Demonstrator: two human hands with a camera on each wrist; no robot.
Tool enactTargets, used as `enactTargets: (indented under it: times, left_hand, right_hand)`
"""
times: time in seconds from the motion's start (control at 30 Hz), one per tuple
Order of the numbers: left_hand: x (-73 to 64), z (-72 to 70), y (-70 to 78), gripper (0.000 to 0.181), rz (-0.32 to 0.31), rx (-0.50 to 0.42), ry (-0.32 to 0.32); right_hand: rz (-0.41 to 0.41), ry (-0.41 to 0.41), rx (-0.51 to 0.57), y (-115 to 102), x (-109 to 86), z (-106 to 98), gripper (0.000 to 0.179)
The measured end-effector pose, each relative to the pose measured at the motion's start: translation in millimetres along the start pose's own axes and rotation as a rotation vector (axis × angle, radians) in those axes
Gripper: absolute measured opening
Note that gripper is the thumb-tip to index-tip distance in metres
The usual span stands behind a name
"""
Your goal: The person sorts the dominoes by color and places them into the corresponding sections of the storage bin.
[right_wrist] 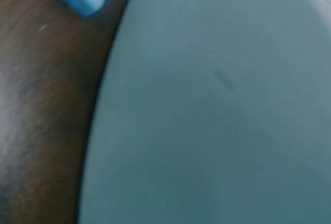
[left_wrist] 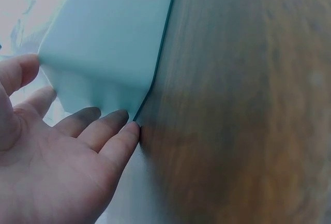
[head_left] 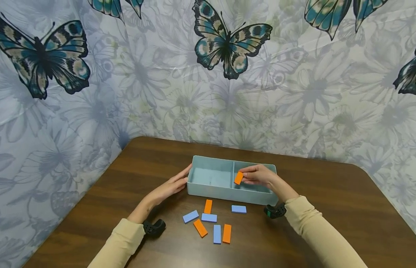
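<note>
A pale teal box (head_left: 211, 190) with a divider (head_left: 233, 175) stands on the wooden table. My right hand (head_left: 259, 175) pinches an orange block (head_left: 238, 178) beside the divider, over the right compartment. At the box's left end, my left hand (head_left: 171, 189) rests its fingertips against the outer wall. In the left wrist view, the extended fingers (left_wrist: 106, 131) touch that end wall (left_wrist: 88, 92). The right wrist view is filled by the box's front wall (right_wrist: 207, 105); the right hand itself is hidden there.
Several blue and orange blocks lie in front of the box, among them a blue block (head_left: 239, 209), an orange block (head_left: 226, 233) and another blue block (head_left: 217, 234). Behind the table (head_left: 315, 186) hangs a butterfly-patterned cloth (head_left: 295, 96).
</note>
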State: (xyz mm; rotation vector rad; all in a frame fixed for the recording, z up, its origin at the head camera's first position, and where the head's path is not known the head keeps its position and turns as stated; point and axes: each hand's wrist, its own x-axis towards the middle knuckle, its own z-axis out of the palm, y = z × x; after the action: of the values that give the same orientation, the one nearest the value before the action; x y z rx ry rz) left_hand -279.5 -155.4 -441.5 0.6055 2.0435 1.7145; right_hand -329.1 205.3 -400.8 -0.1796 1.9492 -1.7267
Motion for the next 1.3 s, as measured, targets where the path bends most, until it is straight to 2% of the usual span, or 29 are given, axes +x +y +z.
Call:
enactTargets:
  times: [0.43,0.87,1.3]
  left_hand:
    - [-0.5,2.8,0.8,0.055,-0.013,0.011,0.006]
    - [-1.1,3.5,3.9,0.054,-0.015,0.020,0.017]
    - [0.2,1.3,1.5,0.054,-0.012,0.033,0.015]
  right_hand:
    - [0.073,-0.027,-0.179,12,10.9,9,0.025]
    - [0.002,-0.116,-0.416,15,9.5,13,0.019]
    - [-0.033,-0.139,-0.425,14,9.4,15,0.017]
